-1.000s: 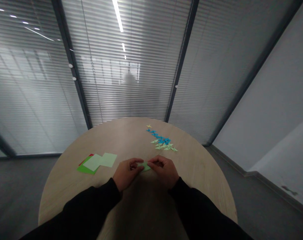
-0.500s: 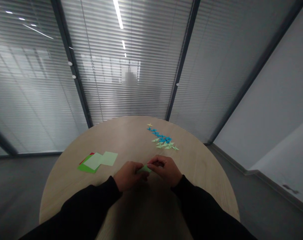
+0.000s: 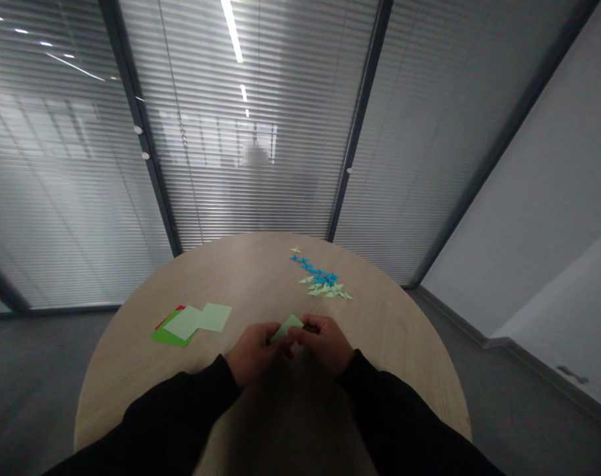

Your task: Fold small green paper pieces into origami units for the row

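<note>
Gripping a green paper (image 3: 289,324) between them over the round table (image 3: 404,370), the left hand (image 3: 253,352) and right hand (image 3: 326,344) are hiding its lower edges from me, while loose sheets (image 3: 184,324) are lying leftward and folded stars (image 3: 330,279) are clustering beyond.

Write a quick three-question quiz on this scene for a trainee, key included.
1. True or false: the small green paper is between the left hand and the right hand.
2. Which colour of folded pieces lies farthest from the hands: A) blue, B) yellow, C) pale green?
3. Fill the gap: on the table, a ____ edge pokes out beside the bright green sheet.

Key: 1. True. 2. B. 3. Red.
</note>
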### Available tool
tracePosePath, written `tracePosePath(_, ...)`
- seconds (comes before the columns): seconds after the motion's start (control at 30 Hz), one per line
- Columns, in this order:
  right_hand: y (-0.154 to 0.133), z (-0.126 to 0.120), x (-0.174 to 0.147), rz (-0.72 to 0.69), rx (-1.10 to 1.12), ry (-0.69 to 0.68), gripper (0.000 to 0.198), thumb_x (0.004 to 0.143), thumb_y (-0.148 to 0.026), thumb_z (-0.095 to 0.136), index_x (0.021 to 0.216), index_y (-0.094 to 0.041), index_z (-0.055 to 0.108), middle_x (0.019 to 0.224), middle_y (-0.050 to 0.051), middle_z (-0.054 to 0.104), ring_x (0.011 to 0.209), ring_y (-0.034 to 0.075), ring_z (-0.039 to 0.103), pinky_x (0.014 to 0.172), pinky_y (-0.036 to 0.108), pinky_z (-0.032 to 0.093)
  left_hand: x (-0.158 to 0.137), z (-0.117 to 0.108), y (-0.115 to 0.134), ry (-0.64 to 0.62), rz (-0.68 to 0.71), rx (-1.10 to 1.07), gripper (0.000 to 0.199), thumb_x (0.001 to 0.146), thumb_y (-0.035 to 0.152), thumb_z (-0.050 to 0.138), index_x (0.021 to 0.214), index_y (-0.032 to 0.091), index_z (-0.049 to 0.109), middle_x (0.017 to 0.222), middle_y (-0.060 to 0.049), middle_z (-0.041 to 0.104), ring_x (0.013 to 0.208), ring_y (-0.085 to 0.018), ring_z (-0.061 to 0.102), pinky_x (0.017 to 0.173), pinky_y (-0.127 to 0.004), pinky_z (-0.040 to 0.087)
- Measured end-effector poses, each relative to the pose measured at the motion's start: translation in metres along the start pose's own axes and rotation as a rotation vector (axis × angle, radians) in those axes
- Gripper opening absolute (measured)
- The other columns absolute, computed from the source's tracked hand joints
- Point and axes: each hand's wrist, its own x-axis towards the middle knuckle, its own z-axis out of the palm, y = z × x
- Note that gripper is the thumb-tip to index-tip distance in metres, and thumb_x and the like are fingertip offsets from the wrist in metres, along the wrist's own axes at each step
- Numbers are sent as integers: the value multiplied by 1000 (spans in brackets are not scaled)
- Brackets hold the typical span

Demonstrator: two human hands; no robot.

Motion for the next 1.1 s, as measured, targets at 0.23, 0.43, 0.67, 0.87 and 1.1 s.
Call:
tracePosePath(0.23,-2,3,-1,-20,47,37,29,77,-43,67,69,-16,66,63,-1,60,59,12,53,60,25,40,-2,3,-2,-25,0,-1,37,88,46,50,87,14,67,78,-7,74,71,-20,66,64,-27,46)
tracePosePath(0.43,-3,4,-2,-59,-14,87,30,76,-45,68,69,-16,66,61,-1,59,59,13,52,59,25,40,-3,3,3,-54,7,7,34,90,43,48,83,15,67,76,-5,74,70,-18,65,66,-26,46)
tracePosePath(0.67,-6,2,-2,-65,-43,75,31,78,-47,66,71,-17,67,63,-1,60,61,14,54,60,26,42,-2,5,2,-8,16,75,35,91,43,46,82,16,65,74,-5,72,68,-18,63,64,-26,44)
tracePosePath(0.87,-4,2,-1,-58,-25,61,31,77,-48,67,73,-17,68,63,-1,60,62,14,53,60,26,42,-2,7,0,32,15,102,32,90,43,47,83,16,63,73,-5,70,69,-19,60,63,-26,43)
tracePosePath(1.1,-9,3,-2,-57,-28,51,30,79,-46,64,71,-17,67,62,-1,59,61,14,53,60,26,42,-1,9,-4,50,28,157,32,91,42,44,85,16,62,74,-5,68,69,-19,59,62,-27,41)
